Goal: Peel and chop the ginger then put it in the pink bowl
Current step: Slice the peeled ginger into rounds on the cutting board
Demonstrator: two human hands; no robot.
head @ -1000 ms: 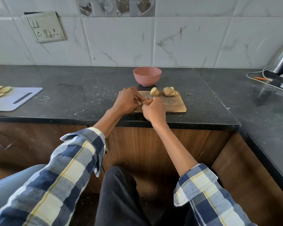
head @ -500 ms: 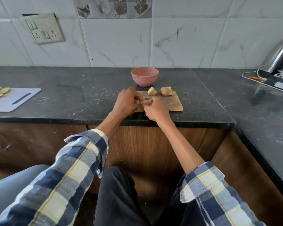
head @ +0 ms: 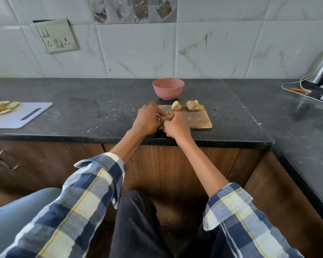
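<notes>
Both hands were close together over the near left corner of the board [head: 199, 121]. The left hand [head: 147, 119] had its fingers curled around a small bit of ginger [head: 165, 117], and the right hand [head: 176, 125] pinched at it from the other side. Only a tiny tan part of that bit showed between the fingers. I could not tell if a knife or peeler was in the right hand, because the fingers hid it.

It looked like the peeling step. To do it well, the left hand should hold the bit firm and turn it a little after each scrape. The right hand should take off only the thin skin, moving away from the other fingers. The bit was small and could slip, so slow, short strokes would be safest.

Two more ginger pieces [head: 193, 105] lay at the far side of the board, just in front of the bowl [head: 168, 89]. The pink bowl stood on the table [head: 101, 112], near the board's far edge. I could not see inside the bowl.
</notes>
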